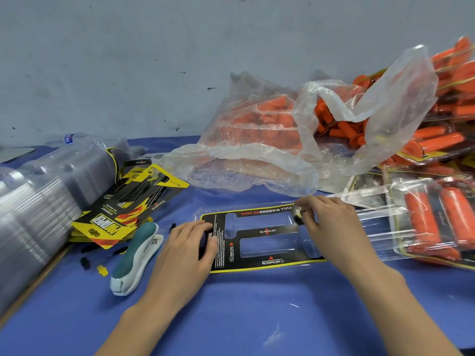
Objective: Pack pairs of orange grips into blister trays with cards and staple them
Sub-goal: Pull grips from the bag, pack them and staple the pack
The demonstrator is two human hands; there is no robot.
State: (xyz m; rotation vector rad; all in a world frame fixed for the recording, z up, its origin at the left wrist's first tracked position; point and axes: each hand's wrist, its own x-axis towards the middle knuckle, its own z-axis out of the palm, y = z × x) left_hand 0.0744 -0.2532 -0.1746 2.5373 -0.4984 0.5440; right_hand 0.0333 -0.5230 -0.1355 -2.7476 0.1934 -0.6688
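A blue cloth (pixel 244 304) covered the table. Beyond the fingers slumped a crinkled clear bag (pixel 257 150) of orange grips (pixel 334 124), probably kept close for filling. Left of the fingers sat a glossy tray stack (pixel 38 201) and a black-and-yellow card pile (pixel 123 209). Under the fingers lay one clear blister tray (pixel 277 246), its two moulded hollows empty, with a printed card (pixel 257 264). A rounded teal-and-white stapler (pixel 136 255) lay beside the left hand (pixel 190 242), whose flat fingers pressed the card's end, apparently steadying it. The right hand (pixel 326 219) pinched the card's far corner, seemingly seating it.
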